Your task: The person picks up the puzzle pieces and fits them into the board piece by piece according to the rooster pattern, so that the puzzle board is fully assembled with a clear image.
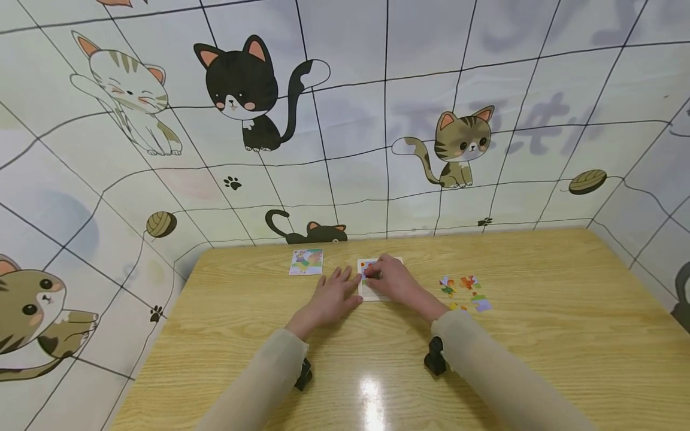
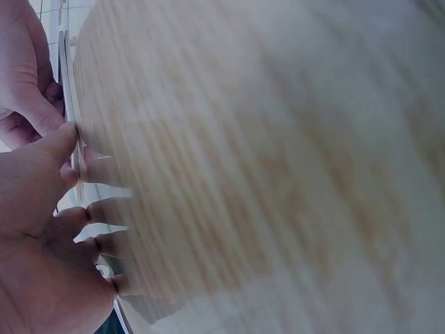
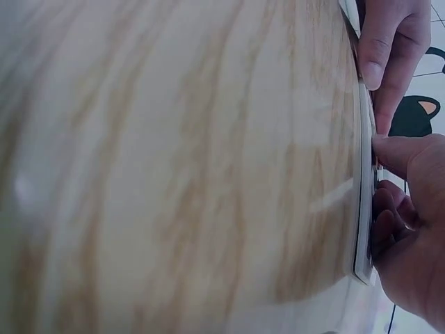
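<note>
Mid-frame: your right hand (image 1: 389, 276) pinches a piece onto the puzzle board (image 1: 371, 292); left hand (image 1: 335, 293) flat, fingers relaxed, steadying. Board may slide; piece could seat crooked.

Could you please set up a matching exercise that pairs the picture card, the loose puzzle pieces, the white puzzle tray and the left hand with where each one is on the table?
Things:
1. picture card
2. loose puzzle pieces
3. white puzzle tray
4. left hand

Places:
A. under the right hand, in the middle of the table
B. resting flat against the tray's left edge
C. scattered to the right of both hands
D. lying alone near the wall, left of the tray

Pairs: 1-D, 2-C, 3-A, 4-B
</note>
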### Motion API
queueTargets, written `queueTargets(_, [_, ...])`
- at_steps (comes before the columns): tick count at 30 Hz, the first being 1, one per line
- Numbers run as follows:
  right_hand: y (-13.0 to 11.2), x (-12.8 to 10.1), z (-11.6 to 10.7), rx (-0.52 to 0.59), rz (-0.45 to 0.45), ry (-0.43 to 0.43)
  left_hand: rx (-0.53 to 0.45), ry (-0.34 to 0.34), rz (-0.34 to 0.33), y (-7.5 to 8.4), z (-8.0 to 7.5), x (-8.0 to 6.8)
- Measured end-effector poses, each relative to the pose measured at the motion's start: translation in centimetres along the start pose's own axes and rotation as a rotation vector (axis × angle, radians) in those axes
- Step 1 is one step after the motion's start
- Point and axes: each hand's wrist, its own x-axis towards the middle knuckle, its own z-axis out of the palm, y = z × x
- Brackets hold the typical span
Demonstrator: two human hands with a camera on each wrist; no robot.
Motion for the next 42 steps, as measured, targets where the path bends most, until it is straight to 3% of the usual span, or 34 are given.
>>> queueTargets(5, [0.5, -0.4, -1.1, 0.090, -0.025, -0.047, 0.001, -0.003, -0.004, 0.1, 0.2, -0.1])
queueTargets(9, [1.1, -1.3, -3.5, 0.185, -0.002, -0.070, 0.001, -0.001, -0.012, 0.1, 0.3, -0.1])
queueTargets(20, [5.0, -4.9, -9.2, 0.178, 0.049, -0.028, 0.008, 0.005, -0.012, 0.0, 0.4, -0.3])
queueTargets(31, [7.5, -7.4, -11.1, 0.166, 0.074, -0.050, 0.003, 0.010, -0.004, -0.4, 0.3, -0.3])
queueTargets(42, [9.3, -8.8, -11.4, 0.157, 0.100, -0.146, -0.006, 0.008, 0.006, -0.1, 0.3, -0.3])
